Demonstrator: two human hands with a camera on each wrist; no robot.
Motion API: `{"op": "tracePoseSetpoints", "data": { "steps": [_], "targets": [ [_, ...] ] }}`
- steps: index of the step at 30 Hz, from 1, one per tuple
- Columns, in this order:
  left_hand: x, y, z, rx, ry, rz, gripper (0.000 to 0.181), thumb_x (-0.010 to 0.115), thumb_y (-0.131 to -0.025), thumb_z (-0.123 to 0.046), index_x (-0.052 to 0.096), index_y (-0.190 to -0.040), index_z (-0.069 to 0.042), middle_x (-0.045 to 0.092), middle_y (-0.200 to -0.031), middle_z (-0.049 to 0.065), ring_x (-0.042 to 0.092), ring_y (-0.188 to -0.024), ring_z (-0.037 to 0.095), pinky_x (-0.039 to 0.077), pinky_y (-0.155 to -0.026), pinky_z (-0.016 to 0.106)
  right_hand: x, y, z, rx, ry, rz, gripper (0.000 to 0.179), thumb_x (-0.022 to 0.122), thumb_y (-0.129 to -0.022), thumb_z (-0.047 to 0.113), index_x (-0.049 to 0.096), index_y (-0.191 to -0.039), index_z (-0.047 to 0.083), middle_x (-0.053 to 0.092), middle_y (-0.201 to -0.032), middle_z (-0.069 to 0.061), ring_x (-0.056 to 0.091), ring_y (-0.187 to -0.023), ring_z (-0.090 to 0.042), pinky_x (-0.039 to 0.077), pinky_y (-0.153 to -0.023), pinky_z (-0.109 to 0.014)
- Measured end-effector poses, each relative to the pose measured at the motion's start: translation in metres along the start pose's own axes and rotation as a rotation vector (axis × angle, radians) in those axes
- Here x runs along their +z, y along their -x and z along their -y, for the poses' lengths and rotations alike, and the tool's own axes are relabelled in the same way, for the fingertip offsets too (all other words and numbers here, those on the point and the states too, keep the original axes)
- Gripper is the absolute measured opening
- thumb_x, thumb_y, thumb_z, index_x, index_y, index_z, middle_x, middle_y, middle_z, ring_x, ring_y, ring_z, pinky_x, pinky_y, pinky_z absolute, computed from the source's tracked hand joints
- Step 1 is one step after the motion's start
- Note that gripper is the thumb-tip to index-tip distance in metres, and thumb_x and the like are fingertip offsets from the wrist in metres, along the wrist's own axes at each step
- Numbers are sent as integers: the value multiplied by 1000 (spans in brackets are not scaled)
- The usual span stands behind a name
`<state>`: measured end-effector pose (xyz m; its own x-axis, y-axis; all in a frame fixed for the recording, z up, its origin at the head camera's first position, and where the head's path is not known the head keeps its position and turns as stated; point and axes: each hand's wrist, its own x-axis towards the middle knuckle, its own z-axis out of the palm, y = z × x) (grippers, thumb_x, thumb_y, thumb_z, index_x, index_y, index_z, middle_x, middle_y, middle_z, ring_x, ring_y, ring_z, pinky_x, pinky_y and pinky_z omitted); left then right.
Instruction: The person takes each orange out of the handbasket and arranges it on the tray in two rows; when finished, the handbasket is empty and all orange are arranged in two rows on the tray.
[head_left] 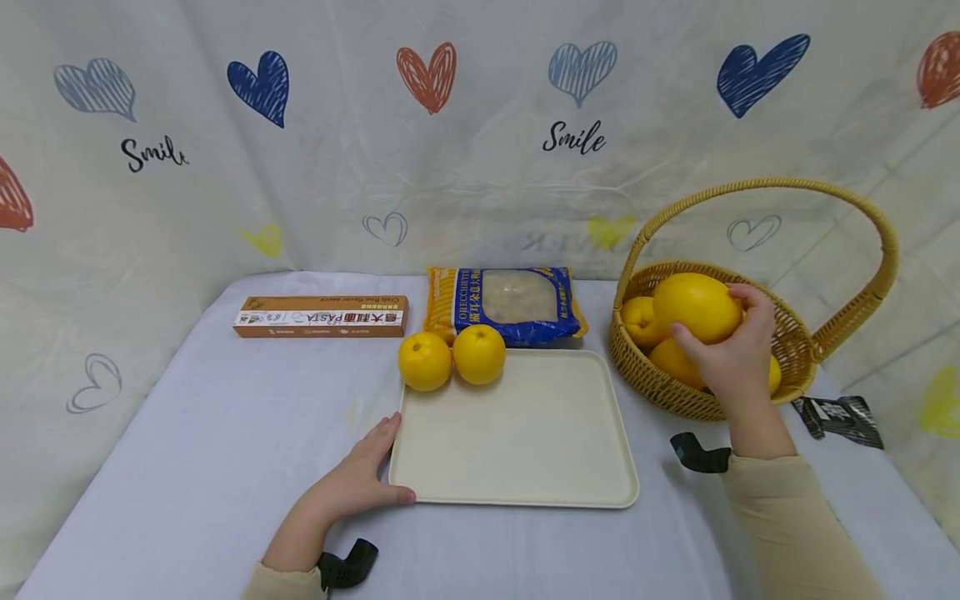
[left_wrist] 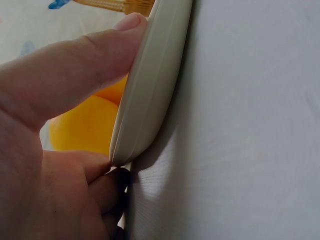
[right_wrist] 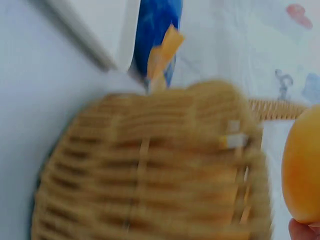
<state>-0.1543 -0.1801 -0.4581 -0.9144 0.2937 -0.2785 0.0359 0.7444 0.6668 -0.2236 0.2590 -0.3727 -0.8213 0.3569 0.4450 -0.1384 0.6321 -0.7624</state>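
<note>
My right hand (head_left: 738, 346) holds a large oval yellow fruit (head_left: 693, 307) above the wicker basket (head_left: 667, 392), thumb on its near side and fingers on its far right. In the right wrist view that fruit (right_wrist: 305, 167) shows at the right edge, a fingertip under it. More yellow fruit (head_left: 640, 321) lies in the basket, partly hidden. My left hand (head_left: 356, 475) rests against the near left corner of the cream tray (head_left: 517, 442), thumb along the front edge, fingers at the left side. Two round yellow fruits (head_left: 480, 354) sit side by side at the tray's far left corner.
Behind the tray lies a blue and yellow pasta bag (head_left: 517, 304), with a brown and white pasta box (head_left: 321, 317) to its left. A tall basket handle (head_left: 780, 183) arches over the right side. A small black packet (head_left: 840, 419) lies right of the basket.
</note>
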Motion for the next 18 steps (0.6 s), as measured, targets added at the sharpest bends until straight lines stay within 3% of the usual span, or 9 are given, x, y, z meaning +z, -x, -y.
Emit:
{"op": "tracePoseSetpoints", "data": {
  "steps": [6, 12, 18],
  "targets": [
    [0, 2, -1, -4, 1, 2, 110, 78, -62, -42, 16, -146, -8, 17, -151, 15, 13, -140, 34, 17, -109, 55, 16, 6, 8, -243, -55, 71, 82, 71, -64, 9, 33, -137, 12, 33, -128, -24, 31, -113, -30, 27, -87, -42],
    [0, 2, 0, -2, 0, 3, 110, 78, -63, -43, 15, -146, -8, 16, -152, 14, 13, -140, 33, 16, -110, 55, 31, 12, 18, -281, -78, 180, 74, 73, -63, 9, 43, -130, 4, 37, -121, -23, 32, -108, -30, 27, -84, -47],
    [-1, 2, -1, 0, -2, -1, 110, 78, -62, -42, 16, -146, -8, 17, -151, 14, 13, -140, 33, 17, -109, 55, 45, 19, 25, -294, -145, 255, 72, 74, -63, 2, 41, -127, 1, 39, -125, -18, 33, -106, -10, 29, -86, -35]
  ]
}}
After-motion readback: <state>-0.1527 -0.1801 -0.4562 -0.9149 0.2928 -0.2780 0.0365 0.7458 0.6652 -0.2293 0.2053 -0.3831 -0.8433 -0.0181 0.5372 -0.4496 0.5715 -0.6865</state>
